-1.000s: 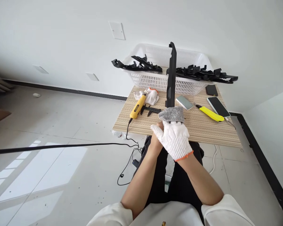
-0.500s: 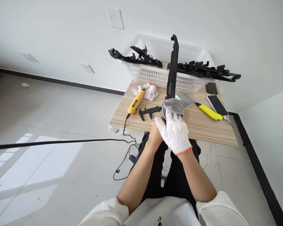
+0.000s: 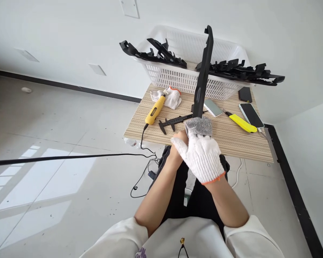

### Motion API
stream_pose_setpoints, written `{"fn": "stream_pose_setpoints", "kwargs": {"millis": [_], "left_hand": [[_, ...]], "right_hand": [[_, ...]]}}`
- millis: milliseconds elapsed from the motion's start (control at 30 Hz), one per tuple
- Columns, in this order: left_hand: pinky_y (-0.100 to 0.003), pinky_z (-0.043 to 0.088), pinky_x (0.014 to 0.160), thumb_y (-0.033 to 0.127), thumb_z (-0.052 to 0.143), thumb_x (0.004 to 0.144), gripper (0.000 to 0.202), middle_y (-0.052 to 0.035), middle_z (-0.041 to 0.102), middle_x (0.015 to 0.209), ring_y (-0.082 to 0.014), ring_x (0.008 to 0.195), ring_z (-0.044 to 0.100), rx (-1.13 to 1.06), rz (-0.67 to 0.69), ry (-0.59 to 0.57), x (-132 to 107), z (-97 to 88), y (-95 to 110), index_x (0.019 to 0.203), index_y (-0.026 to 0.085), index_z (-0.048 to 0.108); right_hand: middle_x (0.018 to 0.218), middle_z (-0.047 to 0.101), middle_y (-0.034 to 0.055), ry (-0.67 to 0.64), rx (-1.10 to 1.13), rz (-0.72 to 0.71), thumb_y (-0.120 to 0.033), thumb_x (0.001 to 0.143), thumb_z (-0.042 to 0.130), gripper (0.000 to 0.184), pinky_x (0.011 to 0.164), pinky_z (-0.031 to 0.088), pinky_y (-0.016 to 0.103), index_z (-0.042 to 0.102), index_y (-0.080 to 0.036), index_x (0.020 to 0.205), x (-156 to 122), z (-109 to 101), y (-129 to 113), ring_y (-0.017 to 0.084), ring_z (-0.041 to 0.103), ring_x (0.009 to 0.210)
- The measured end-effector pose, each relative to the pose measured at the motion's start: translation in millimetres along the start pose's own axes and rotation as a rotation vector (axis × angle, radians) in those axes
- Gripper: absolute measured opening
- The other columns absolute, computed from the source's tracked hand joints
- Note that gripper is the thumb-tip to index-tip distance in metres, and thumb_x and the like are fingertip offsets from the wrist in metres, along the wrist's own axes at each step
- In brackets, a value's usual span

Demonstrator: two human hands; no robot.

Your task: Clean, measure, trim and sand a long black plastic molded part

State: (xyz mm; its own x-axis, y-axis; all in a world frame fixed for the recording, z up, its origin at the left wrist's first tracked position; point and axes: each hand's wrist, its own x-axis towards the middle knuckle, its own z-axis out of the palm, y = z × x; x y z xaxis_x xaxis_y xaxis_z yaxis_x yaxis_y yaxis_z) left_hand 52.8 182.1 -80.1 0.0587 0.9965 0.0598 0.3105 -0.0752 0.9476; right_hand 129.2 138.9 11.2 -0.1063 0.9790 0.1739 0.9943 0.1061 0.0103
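A long black plastic trim piece (image 3: 204,73) with a hooked far end rises from my hands, tilted slightly right, in front of the basket. My bare left hand (image 3: 181,139) is closed around its near end, mostly hidden behind the other hand. My right hand (image 3: 203,157), in a white knitted glove with an orange cuff, grips a folded grey cloth (image 3: 199,126) pressed over the piece's lower part. A black caliper (image 3: 174,122) lies on the table just beyond my hands, partly covered by the trim piece.
A white slotted basket (image 3: 168,76) holds several black plastic pieces (image 3: 239,71) jutting past its sides. On the wooden table (image 3: 231,148) lie a yellow corded tool (image 3: 155,110), a white glove (image 3: 174,98), a yellow utility knife (image 3: 242,123), a silvery flat block (image 3: 213,108) and two phones (image 3: 251,114).
The trim piece's far end has swung to the right and leans more. The right hand and cloth have shifted slightly down along with it. My view has tipped a little.
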Motion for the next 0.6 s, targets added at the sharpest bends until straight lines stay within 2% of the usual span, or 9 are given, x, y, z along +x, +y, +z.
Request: {"fn": "stream_pose_setpoints", "kwargs": {"millis": [100,233,300,367,433,533,600], "left_hand": [[-0.037,0.049,0.068,0.020,0.054,0.084,0.014,-0.0030,0.057,0.066,-0.0234,0.073,0.061,0.001,0.020,-0.039,1,1.0,0,0.070,0.022,0.055],[-0.038,0.047,0.069,0.017,0.052,0.082,0.021,-0.0024,0.048,0.059,-0.0227,0.071,0.058,0.168,-0.159,0.031,2,2.1,1,0.062,0.021,0.047],[-0.037,0.047,0.071,0.018,0.054,0.081,0.019,-0.0012,0.048,0.061,-0.0209,0.073,0.057,0.116,-0.110,0.018,2,2.0,1,0.064,0.020,0.047],[-0.035,0.048,0.072,0.020,0.056,0.080,0.013,-0.0005,0.053,0.066,-0.0190,0.074,0.056,0.002,0.003,-0.019,1,1.6,1,0.068,0.021,0.050],[-0.034,0.047,0.069,0.020,0.055,0.080,0.016,0.0004,0.051,0.064,-0.0175,0.070,0.054,-0.031,0.042,-0.028,0,1.3,0,0.066,0.021,0.048],[-0.033,0.042,0.060,0.021,0.053,0.079,0.028,0.0022,0.037,0.053,-0.0153,0.059,0.045,0.002,0.011,-0.022,0,1.4,-2,0.058,0.023,0.035],[-0.033,0.042,0.059,0.023,0.054,0.078,0.025,0.0021,0.040,0.056,-0.0151,0.060,0.045,-0.022,0.031,-0.024,0,1.6,-2,0.060,0.023,0.037]], "right_hand": [[0.099,0.073,0.0228,0.042,-0.002,0.024,-0.060,0.098,0.036,0.070,0.068,0.046,0.034,0.060,-0.004,0.132,2,-3,0,0.028,0.068,0.084],[0.079,0.072,0.0179,-0.092,0.001,-0.015,-0.066,0.097,0.032,0.072,0.060,0.041,0.033,0.069,-0.007,0.115,3,-8,-1,0.026,0.068,0.072],[0.081,0.073,0.0180,-0.078,-0.003,0.001,-0.066,0.097,0.031,0.071,0.060,0.041,0.032,0.069,-0.008,0.115,4,-8,-1,0.026,0.068,0.073],[0.091,0.074,0.0195,-0.033,-0.018,0.041,-0.063,0.099,0.032,0.069,0.061,0.041,0.032,0.065,-0.008,0.125,6,-9,-1,0.026,0.069,0.077],[0.095,0.074,0.0193,-0.052,-0.021,0.046,-0.062,0.099,0.031,0.069,0.061,0.041,0.032,0.061,-0.009,0.130,7,-11,0,0.027,0.069,0.079],[0.084,0.073,0.0171,-0.155,-0.012,0.034,-0.065,0.098,0.027,0.070,0.059,0.040,0.032,0.069,-0.011,0.116,7,-15,0,0.027,0.070,0.072],[0.082,0.073,0.0170,-0.136,-0.011,0.029,-0.065,0.098,0.028,0.070,0.059,0.040,0.032,0.070,-0.011,0.112,7,-16,0,0.027,0.070,0.072]]}}
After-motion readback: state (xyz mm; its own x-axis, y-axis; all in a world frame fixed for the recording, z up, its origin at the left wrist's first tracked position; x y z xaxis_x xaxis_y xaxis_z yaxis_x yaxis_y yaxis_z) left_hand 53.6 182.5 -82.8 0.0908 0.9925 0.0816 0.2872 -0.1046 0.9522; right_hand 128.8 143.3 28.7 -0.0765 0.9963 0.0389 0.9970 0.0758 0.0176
